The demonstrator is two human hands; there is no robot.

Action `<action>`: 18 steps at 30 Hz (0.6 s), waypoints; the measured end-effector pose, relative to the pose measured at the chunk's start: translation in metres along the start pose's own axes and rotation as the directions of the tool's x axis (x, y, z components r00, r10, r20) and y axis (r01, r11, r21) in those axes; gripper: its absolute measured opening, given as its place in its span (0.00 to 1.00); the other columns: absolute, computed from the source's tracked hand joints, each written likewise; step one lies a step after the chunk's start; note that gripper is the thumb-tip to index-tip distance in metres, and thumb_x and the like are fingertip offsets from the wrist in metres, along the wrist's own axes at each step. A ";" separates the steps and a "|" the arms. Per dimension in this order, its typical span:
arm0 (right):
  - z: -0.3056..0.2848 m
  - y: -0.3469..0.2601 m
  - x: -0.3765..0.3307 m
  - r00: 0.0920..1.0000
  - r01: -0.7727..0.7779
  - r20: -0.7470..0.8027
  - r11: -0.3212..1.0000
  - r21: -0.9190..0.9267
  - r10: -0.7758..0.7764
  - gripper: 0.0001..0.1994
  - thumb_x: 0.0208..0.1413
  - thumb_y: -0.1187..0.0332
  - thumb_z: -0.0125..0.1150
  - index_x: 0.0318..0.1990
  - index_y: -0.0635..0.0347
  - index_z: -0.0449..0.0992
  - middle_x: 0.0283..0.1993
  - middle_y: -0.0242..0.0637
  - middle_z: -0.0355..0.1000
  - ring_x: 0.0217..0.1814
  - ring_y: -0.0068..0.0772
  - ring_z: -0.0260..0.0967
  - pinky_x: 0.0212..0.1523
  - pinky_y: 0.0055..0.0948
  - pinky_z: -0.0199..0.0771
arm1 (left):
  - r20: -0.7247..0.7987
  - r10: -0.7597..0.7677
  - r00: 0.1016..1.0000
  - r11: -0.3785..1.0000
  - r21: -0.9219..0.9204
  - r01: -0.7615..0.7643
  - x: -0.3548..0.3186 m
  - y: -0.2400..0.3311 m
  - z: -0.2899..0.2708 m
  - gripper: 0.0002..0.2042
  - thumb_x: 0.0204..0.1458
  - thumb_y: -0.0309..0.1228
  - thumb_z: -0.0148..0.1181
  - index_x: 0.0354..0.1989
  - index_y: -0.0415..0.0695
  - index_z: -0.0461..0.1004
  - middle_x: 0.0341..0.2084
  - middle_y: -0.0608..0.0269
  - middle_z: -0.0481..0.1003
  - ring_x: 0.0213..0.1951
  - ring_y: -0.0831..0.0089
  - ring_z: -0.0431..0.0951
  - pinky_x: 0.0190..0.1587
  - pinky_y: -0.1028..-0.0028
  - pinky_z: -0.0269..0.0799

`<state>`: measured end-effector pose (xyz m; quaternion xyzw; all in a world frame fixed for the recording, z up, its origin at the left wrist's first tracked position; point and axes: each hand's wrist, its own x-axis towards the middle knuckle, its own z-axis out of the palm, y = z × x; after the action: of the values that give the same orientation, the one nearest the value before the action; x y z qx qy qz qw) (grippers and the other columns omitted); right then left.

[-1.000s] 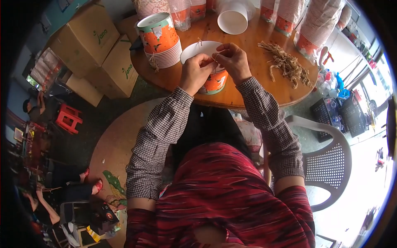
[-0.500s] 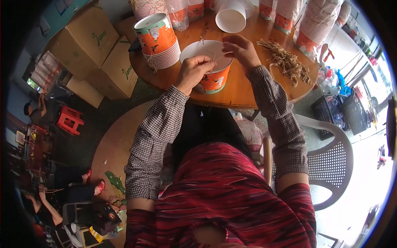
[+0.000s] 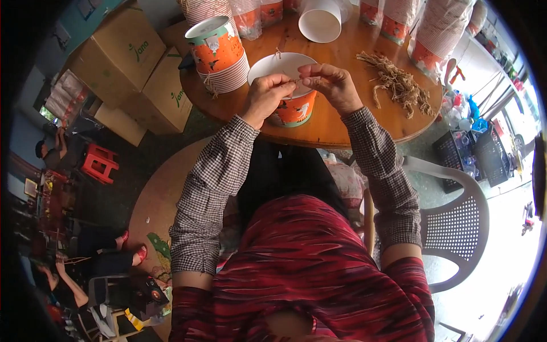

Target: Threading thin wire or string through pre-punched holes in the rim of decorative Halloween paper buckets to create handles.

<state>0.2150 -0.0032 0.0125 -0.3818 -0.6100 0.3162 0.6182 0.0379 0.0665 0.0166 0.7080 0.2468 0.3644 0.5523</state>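
A paper bucket [image 3: 292, 114], orange and green with a white inside, stands near the table's front edge. My left hand [image 3: 266, 98] is closed in a pinch at its near rim, on a thin piece of twine. Beside it, my right hand [image 3: 335, 88] pinches at the same twine, thumb and forefinger close to the left fingertips. The strand itself is mostly hidden by the fingers. A small twine knot [image 3: 278, 53] sticks up at the bucket's far rim. To the right lies a heap of knotted twine pieces [image 3: 399, 85].
A stack of matching buckets [image 3: 225, 68] stands at the left, twine hanging from it. Another white bucket [image 3: 320, 25] lies tipped at the back, among wrapped stacks [image 3: 441, 37]. Cardboard boxes [image 3: 122, 62] stand left of the round wooden table [image 3: 336, 134]; a plastic chair [image 3: 456, 225] is at the right.
My right hand has come down and toward the left, from above the bucket's right rim to meet my left fingertips. My left hand has stayed almost in place.
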 end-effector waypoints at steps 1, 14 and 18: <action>0.000 0.002 0.001 1.000 0.000 -0.001 1.000 0.003 0.000 0.13 0.50 0.72 0.64 0.43 0.64 0.76 0.41 0.33 0.74 0.44 0.22 0.70 0.48 0.23 0.71 | 0.000 -0.002 1.000 1.000 0.003 0.002 0.000 0.001 0.000 0.07 0.51 0.29 0.57 0.32 0.38 0.77 0.23 0.69 0.75 0.29 0.82 0.72 0.37 0.81 0.68; 0.004 0.006 0.013 0.988 -0.007 -0.153 0.996 -0.084 -0.006 0.10 0.56 0.67 0.59 0.36 0.67 0.74 0.31 0.31 0.74 0.35 0.20 0.70 0.41 0.20 0.69 | -0.013 0.102 0.995 0.990 -0.092 -0.103 0.001 -0.009 -0.009 0.07 0.51 0.28 0.59 0.31 0.36 0.76 0.27 0.65 0.78 0.33 0.81 0.76 0.38 0.80 0.71; 0.003 0.002 0.015 0.988 0.017 -0.151 0.986 -0.164 -0.042 0.10 0.57 0.66 0.58 0.37 0.67 0.73 0.30 0.32 0.73 0.36 0.21 0.70 0.40 0.21 0.69 | 0.032 0.169 0.985 0.947 0.271 -0.171 -0.001 -0.008 -0.017 0.06 0.54 0.26 0.57 0.36 0.36 0.74 0.30 0.67 0.75 0.31 0.83 0.73 0.36 0.81 0.70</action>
<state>0.2126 0.0108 0.0179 -0.4452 -0.5896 0.2259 0.6349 0.0244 0.0787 0.0105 0.7973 0.2304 0.3702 0.4173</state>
